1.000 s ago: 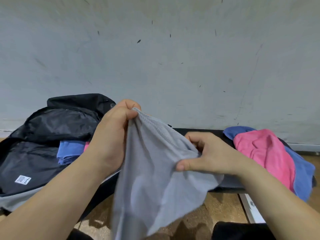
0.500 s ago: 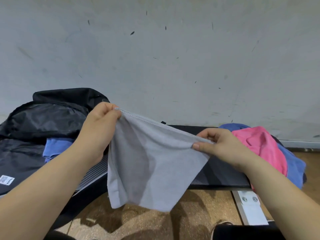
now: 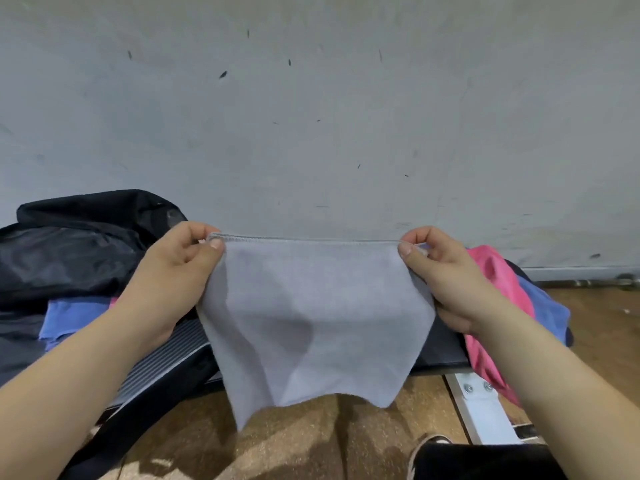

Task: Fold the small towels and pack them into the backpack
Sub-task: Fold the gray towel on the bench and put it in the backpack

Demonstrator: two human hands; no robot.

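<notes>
A grey towel [image 3: 311, 317] hangs spread flat in the air in front of me. My left hand [image 3: 173, 271] pinches its upper left corner and my right hand [image 3: 446, 275] pinches its upper right corner, so the top hem runs taut between them. The black backpack [image 3: 69, 251] lies open at the left, with a folded blue towel [image 3: 69, 317] and a sliver of pink inside it. A loose pile with a pink towel [image 3: 491, 271] over a blue towel [image 3: 543, 306] lies at the right, partly hidden by my right arm.
A dark low bench [image 3: 446, 351] with a white metal leg [image 3: 474, 400] carries the backpack and the pile. A grey wall [image 3: 311, 116] rises close behind. Below is a cork-brown floor [image 3: 311, 441], with my shoe [image 3: 429, 445] at the lower right.
My hands have moved apart along the top hem to the corners. The bunched grey towel is now stretched out flat and held level.
</notes>
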